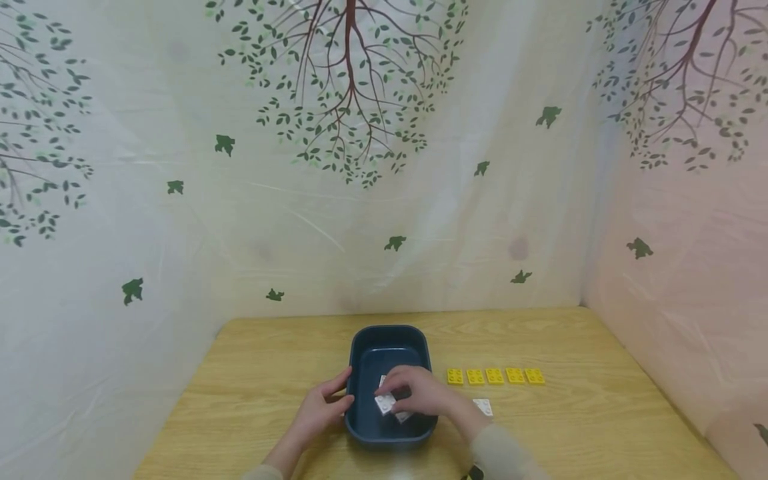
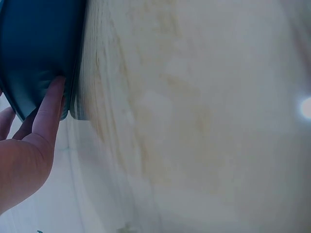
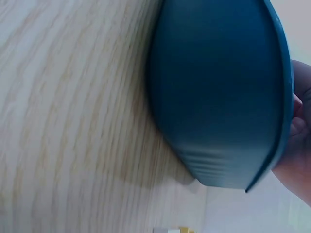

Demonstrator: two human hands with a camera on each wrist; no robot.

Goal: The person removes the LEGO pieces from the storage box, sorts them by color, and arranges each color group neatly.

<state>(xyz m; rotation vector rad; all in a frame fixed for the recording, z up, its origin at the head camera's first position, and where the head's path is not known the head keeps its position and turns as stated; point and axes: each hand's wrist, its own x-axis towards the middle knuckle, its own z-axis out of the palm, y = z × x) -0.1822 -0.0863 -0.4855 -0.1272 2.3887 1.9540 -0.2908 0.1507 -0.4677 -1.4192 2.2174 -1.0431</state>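
Observation:
A dark blue plastic tub (image 1: 372, 363) stands on the table. My left hand (image 1: 321, 408) rests against its left wall, fingertips at the side; in the left wrist view the extended fingers (image 2: 50, 104) lie along the tub's outer wall (image 2: 36, 48). Inside the tub, my right hand (image 1: 423, 392) pinches a white toy brick (image 1: 385, 403) with four studs between thumb and fingers. Another white brick (image 1: 403, 417) shows below it, partly covered by the hand. From the right wrist, the tub wall (image 3: 214, 92) hides most of the right hand (image 3: 302, 141).
Right of the tub, several yellow bricks (image 1: 495, 377) form a row on the wooden table (image 1: 270, 363). A white brick (image 1: 483, 407) lies nearer me, beside the right forearm. A small black and yellow item (image 1: 475, 473) shows at the bottom edge. Printed curtains surround the table's back and sides.

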